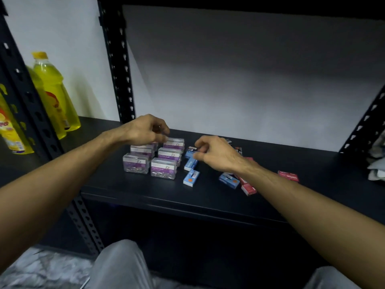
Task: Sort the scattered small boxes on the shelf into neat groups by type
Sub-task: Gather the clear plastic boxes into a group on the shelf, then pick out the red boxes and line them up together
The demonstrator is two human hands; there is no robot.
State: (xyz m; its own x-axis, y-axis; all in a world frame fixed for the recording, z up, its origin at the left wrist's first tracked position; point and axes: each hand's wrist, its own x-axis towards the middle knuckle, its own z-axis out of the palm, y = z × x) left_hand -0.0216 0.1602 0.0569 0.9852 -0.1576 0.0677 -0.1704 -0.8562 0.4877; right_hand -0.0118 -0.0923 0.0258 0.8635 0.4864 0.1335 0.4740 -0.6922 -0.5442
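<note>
Several clear paper clip boxes (163, 168) with purple labels stand in two neat columns on the black shelf (133, 190). My left hand (145, 128) hovers over the back of this group with curled fingers; I cannot tell whether it grips a box. To their right lie small blue boxes (191, 178) in a rough line, and another blue box (229, 180) lies askew. My right hand (216, 155) pinches the rearmost blue box (190, 152) between thumb and fingers. Red boxes (288, 176) lie scattered to the right, one red box (249, 188) under my right forearm.
Yellow bottles (54, 90) stand on the neighbouring shelf to the left, behind a perforated black upright (118, 65). A crumpled cloth (377, 163) lies at the far right. Dark small boxes (237, 149) peek out behind my right hand. My knees are below the shelf edge.
</note>
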